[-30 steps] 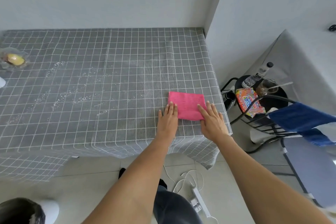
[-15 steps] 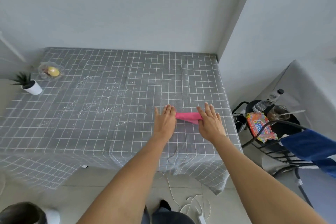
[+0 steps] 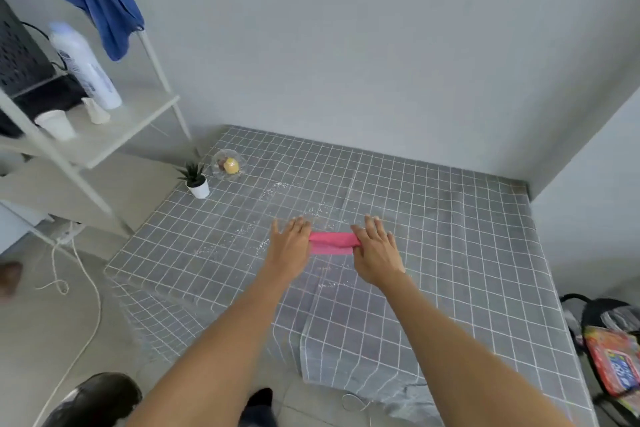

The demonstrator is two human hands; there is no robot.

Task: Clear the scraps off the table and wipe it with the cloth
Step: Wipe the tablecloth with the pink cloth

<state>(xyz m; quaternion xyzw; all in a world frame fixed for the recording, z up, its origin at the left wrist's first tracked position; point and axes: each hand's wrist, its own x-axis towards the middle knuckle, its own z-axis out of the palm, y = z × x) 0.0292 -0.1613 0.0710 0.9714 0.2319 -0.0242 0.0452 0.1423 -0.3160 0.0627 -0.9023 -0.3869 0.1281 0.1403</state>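
Pressing pink cloth (image 3: 331,242) on table (image 3: 450,236), both hands flat

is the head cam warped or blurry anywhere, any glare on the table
Head view: wide-angle bend bows the shelf posts and table grid lines; edges smear, with the packet at right soft; light is even and diffuse, no hard glare; the cloth and both hands stay fairly sharp.

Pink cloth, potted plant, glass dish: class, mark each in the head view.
pink cloth (image 3: 331,243), head view, middle of the fold between the hands
potted plant (image 3: 199,188), head view, white pot
glass dish (image 3: 217,170), head view, left rim
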